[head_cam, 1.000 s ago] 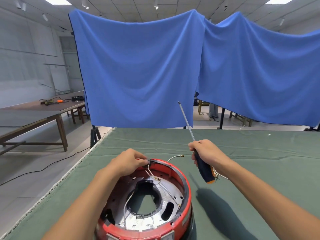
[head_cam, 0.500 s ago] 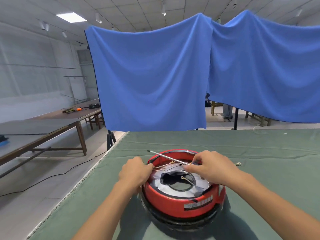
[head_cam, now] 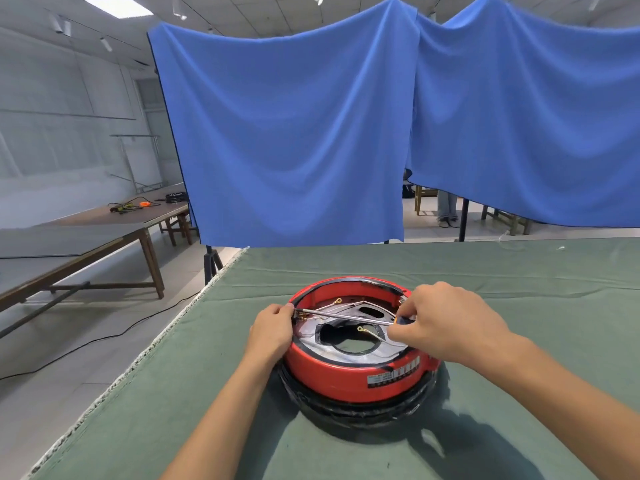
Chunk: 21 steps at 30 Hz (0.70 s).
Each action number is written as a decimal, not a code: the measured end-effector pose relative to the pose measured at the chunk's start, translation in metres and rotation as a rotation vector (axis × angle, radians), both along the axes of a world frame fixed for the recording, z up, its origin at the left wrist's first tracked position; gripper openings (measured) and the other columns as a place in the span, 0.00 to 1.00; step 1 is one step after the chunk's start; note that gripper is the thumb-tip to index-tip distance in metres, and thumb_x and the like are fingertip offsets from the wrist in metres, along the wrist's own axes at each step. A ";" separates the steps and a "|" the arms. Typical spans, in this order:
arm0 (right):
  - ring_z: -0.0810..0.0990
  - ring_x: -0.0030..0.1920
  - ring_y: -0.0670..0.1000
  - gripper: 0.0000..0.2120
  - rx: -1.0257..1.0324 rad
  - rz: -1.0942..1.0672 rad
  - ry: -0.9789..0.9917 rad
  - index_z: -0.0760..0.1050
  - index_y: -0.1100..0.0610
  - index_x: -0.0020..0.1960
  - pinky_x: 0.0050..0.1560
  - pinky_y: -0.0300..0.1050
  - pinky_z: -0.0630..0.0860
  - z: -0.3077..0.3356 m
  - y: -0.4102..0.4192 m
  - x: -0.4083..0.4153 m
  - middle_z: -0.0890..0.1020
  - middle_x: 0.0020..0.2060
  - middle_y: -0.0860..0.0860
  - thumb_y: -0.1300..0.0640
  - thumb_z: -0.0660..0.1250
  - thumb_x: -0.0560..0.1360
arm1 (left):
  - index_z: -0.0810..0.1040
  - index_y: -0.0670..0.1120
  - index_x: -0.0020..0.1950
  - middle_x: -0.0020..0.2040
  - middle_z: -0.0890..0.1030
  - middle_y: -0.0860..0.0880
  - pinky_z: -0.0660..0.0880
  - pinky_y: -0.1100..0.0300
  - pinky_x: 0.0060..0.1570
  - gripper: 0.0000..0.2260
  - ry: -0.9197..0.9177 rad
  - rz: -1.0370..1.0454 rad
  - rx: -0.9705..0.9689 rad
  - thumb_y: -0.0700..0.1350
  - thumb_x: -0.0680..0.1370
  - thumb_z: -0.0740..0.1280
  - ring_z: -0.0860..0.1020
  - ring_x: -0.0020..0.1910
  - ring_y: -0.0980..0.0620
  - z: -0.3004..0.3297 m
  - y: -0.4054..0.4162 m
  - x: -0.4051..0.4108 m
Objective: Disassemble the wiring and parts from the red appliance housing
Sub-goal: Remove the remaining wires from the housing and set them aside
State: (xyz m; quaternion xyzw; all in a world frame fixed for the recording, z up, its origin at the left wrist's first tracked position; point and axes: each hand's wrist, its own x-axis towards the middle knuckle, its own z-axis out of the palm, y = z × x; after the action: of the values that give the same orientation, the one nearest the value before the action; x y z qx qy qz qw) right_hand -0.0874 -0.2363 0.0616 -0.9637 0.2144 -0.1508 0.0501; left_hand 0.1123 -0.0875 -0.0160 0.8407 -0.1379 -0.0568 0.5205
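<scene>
Blue drapes (two), wooden bench left

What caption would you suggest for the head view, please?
Left hand steadies the red appliance housing while the right hand lays a screwdriver across its open interior.

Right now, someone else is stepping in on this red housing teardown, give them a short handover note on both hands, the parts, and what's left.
Left hand: gripping the left rim of the red housing, steadying it on the green table cloth.
Right hand: holding the screwdriver by its handle, shaft lying across the opening, tip at the left inner rim beside the left fingers.
Done: at least two ring-terminal wires look loose inside.
Left: wiring is not yet out of the housing; whatever the tip is working on at the left rim looks unfinished.
</scene>
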 end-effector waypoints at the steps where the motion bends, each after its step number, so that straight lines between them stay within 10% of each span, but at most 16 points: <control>1: 0.71 0.27 0.47 0.15 0.001 0.000 0.005 0.71 0.47 0.24 0.27 0.39 0.63 -0.001 0.000 0.000 0.71 0.21 0.47 0.43 0.65 0.66 | 0.80 0.46 0.50 0.54 0.81 0.45 0.70 0.53 0.59 0.10 -0.013 0.000 -0.040 0.48 0.80 0.60 0.76 0.56 0.44 0.000 -0.001 -0.001; 7: 0.77 0.31 0.49 0.10 -0.009 0.005 -0.001 0.80 0.48 0.35 0.28 0.39 0.67 -0.005 -0.001 0.004 0.76 0.24 0.48 0.44 0.65 0.67 | 0.77 0.57 0.36 0.39 0.80 0.59 0.67 0.59 0.46 0.16 -0.056 0.002 -0.134 0.41 0.78 0.59 0.76 0.46 0.51 0.004 -0.003 -0.008; 17: 0.75 0.31 0.52 0.14 -0.048 0.018 0.004 0.81 0.52 0.39 0.30 0.41 0.69 -0.013 -0.007 0.010 0.77 0.27 0.49 0.43 0.64 0.65 | 0.76 0.47 0.38 0.37 0.76 0.49 0.70 0.62 0.39 0.12 -0.006 0.067 -0.383 0.37 0.78 0.58 0.72 0.39 0.49 -0.005 -0.002 -0.014; 21: 0.72 0.28 0.51 0.13 -0.050 0.029 -0.001 0.80 0.52 0.38 0.26 0.41 0.66 -0.016 -0.007 0.011 0.74 0.25 0.50 0.44 0.64 0.66 | 0.79 0.48 0.39 0.40 0.80 0.48 0.72 0.53 0.50 0.13 0.036 0.047 -0.531 0.35 0.77 0.59 0.76 0.44 0.48 -0.008 -0.002 -0.017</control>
State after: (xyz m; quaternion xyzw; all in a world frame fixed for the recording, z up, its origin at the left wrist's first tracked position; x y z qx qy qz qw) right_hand -0.0768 -0.2435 0.0460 -0.9675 0.1967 -0.1561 0.0283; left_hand 0.0954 -0.0897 -0.0237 0.6764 -0.1190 -0.0213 0.7265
